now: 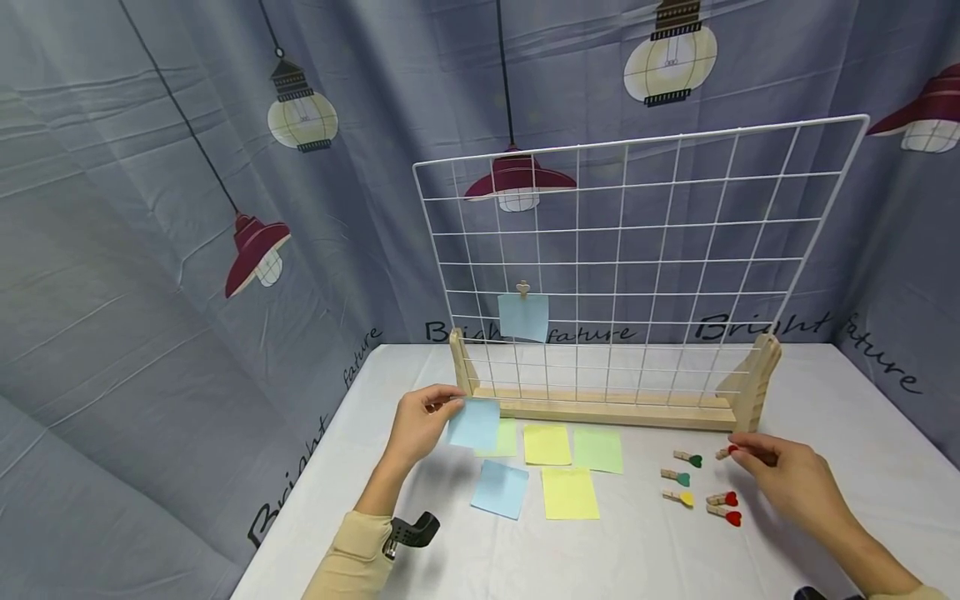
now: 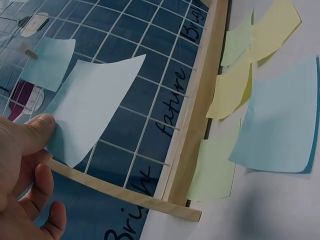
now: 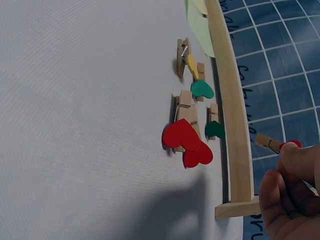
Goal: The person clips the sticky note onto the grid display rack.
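Note:
My left hand [image 1: 422, 423] pinches a blue sticky note [image 1: 476, 423] by its left edge, thumb on the near face, as the left wrist view also shows. In front of it stands a white wire grid [image 1: 615, 279] in a wooden base [image 1: 615, 410]. Another blue note [image 1: 523, 317] hangs on the grid from a wooden clothespin [image 1: 522, 288]. At the right, my right hand [image 1: 798, 479] holds a small clothespin [image 3: 267, 142] with a red heart between thumb and fingers, its wooden end pointing left. Below it lie two red-heart clothespins [image 3: 181, 134].
On the white table lie yellow notes [image 1: 570, 493], green notes [image 1: 597, 451] and a blue note [image 1: 500, 490], in front of the base. Clothespins with a yellow heart [image 1: 678, 498] and green hearts [image 1: 687, 459] lie left of my right hand. A patterned curtain [image 1: 360, 250] hangs behind.

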`<state>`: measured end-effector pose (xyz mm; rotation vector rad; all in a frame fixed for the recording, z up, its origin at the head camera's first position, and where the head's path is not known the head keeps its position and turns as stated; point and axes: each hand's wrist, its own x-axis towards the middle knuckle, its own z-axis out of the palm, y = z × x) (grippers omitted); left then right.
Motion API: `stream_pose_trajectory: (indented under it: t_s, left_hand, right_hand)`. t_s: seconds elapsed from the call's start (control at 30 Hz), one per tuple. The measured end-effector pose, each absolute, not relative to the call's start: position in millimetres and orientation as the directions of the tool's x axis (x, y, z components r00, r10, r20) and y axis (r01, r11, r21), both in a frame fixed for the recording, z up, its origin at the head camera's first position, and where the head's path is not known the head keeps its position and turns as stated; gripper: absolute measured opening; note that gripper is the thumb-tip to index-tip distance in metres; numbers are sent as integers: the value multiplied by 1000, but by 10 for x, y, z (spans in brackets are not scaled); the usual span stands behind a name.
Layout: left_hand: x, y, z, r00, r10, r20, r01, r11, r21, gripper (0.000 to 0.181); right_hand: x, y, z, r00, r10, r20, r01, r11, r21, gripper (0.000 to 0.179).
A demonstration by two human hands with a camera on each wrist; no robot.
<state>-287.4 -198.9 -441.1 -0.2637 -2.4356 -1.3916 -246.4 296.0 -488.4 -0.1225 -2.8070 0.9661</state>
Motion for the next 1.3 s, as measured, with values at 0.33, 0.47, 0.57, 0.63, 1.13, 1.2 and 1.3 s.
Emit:
stream_pose_trajectory:
  t_s: [0.33,0.47,0.57,0.63,1.13,1.2,1.3]
  left_hand:
    - [-2913,-1873,-4382,-920,36,390,355,499,791,15]
    - [-2937,-1829,-4360,-916,51,399,371,487,791,16]
    - [-2951,-1799,-4346,-917,56,395,372,481,794,16]
    - [-2958,-1780,-4337,-919,57,391,369,476,798,16]
    - [-3002,-1621,-4237,-915,84,394,387,454,802,18]
    - [-3011,-1590,-4218,-914,85,397,390,454,801,18]
    - [-3026,-1537,-4199,-911,90,403,399,445,802,19]
  right_hand:
    - [-2493,2922,-4789,-982,108,154,-7,797,-603,37]
    - [-2500,2899,-4733,-982,110,153,-5,796,-605,37]
    - [-2498,2887,-4700,-981,105,164,-15,800,-600,36]
    - [-2497,2881,-4691,-980,101,172,-22,802,-597,36]
    - [-2511,2814,-4626,-970,88,225,-64,802,-593,31]
    - [-2519,2801,-4608,-970,88,227,-65,804,-591,31]
    - [-2527,2787,-4585,-972,86,218,-63,802,-594,33]
